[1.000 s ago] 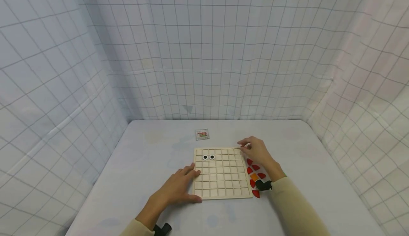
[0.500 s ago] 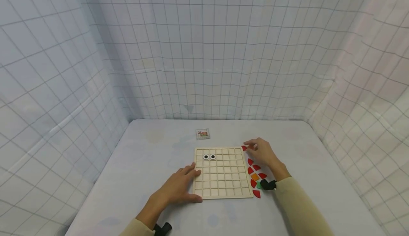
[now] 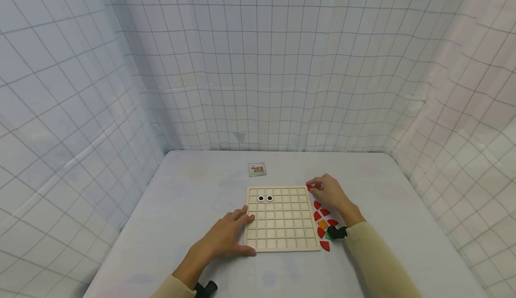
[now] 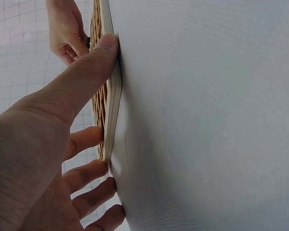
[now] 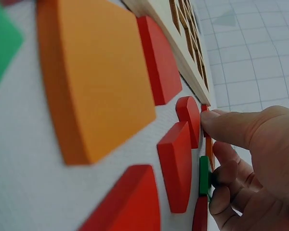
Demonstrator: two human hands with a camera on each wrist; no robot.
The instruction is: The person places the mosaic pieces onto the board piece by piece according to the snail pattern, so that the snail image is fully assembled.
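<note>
A square wooden grid board (image 3: 282, 219) lies on the table, with two round eye pieces (image 3: 265, 198) in its upper left part. My left hand (image 3: 227, 233) rests at the board's near left corner, its thumb along the near edge and spread fingers against the left side. At the far right corner, my right hand (image 3: 328, 192) pinches a red quarter-circle piece (image 3: 309, 187) between thumb and fingers. In the right wrist view its thumb presses a red piece (image 5: 204, 109) close to the board's corner; other fingers hang curled near a green piece (image 5: 204, 175).
Several red quarter-circle pieces (image 3: 324, 245) lie along the board's right side, with an orange square (image 3: 323, 224) and a green piece (image 3: 328, 235) partly behind the wrist strap. A small picture card (image 3: 257, 169) lies beyond the board. Gridded white curtains (image 3: 258, 87) enclose the table.
My right hand has shifted slightly right, away from the board's far corner, and a red piece now shows at its fingertips. The left hand stays on the board.
</note>
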